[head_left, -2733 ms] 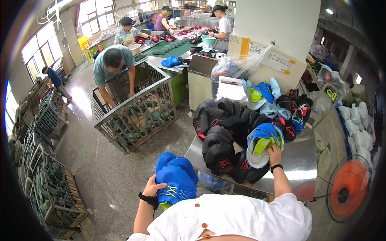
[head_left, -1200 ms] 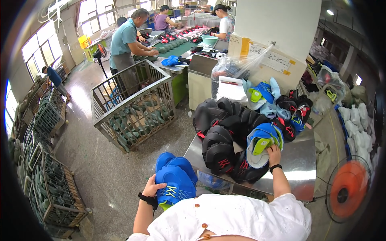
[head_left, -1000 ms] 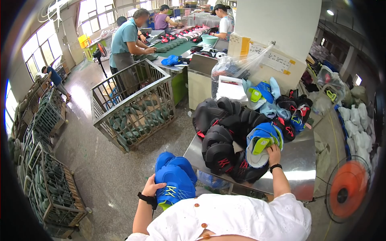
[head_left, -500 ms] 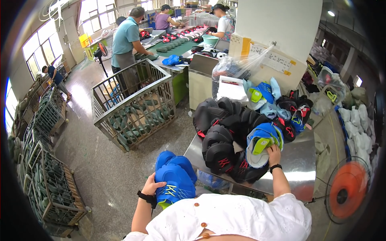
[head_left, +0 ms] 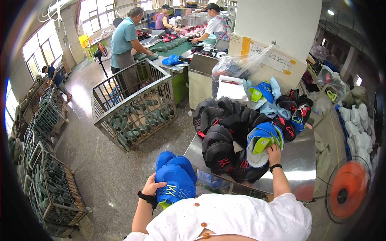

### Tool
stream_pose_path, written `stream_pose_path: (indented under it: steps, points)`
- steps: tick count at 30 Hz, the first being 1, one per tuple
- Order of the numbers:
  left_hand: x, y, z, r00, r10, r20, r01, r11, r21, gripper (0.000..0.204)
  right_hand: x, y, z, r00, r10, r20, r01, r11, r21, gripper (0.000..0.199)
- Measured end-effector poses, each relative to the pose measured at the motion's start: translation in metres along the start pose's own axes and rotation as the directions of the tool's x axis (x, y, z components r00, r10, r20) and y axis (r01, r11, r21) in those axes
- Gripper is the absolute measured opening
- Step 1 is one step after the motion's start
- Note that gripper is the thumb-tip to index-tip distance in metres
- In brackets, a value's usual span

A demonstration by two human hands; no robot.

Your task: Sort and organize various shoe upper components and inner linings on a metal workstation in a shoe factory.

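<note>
My left hand (head_left: 152, 186) grips a stack of blue shoe uppers with yellow-green laces (head_left: 175, 179), held low beside the steel table (head_left: 295, 168). My right hand (head_left: 275, 153) rests on a blue and lime shoe upper (head_left: 262, 140) that lies on top of a heap of black uppers with red trim (head_left: 225, 136) on the table. More blue, black and red uppers (head_left: 281, 104) are piled further back on the same table.
A wire cage cart (head_left: 132, 108) full of green shoe lasts stands to the left front. A person in a teal shirt (head_left: 124, 44) leans at a green conveyor table behind it, with other workers beyond. More wire carts (head_left: 48, 180) line the left; an orange fan (head_left: 348, 188) stands at right.
The person in the teal shirt rose from bending into the cage cart and now stands at the conveyor table. My hands have hardly moved.
</note>
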State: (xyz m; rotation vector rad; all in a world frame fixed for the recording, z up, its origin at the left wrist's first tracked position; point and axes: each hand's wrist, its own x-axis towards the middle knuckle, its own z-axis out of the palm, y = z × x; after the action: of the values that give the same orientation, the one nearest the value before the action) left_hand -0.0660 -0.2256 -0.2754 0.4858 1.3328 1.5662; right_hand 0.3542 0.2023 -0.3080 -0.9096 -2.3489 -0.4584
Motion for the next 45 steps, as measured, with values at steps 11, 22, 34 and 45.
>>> stream_pose_path:
  steps: [11,22,34,45]
  points:
    - [-0.0017,-0.0007,-0.0006,1.000,0.004,-0.017,-0.004,1.000,-0.010,0.065,0.0003,-0.0006,0.0020,0.999,-0.003,-0.037,0.003,1.000,-0.014,0.005]
    - [-0.0040,0.0025,0.0030,1.000,0.007,-0.022,-0.007,1.000,0.003,0.065,-0.0012,0.0001,0.0020,1.000,0.005,-0.019,-0.005,1.000,0.005,0.005]
    - [-0.0052,0.0000,0.0027,0.999,0.003,-0.033,-0.004,1.000,-0.024,0.064,-0.0002,0.0004,0.0017,0.999,-0.004,-0.038,0.003,1.000,-0.006,0.004]
    - [-0.0057,0.0023,0.0053,0.999,0.003,-0.040,-0.004,1.000,-0.028,0.064,0.0007,-0.0014,-0.0002,0.999,0.001,-0.036,-0.001,1.000,-0.004,0.004]
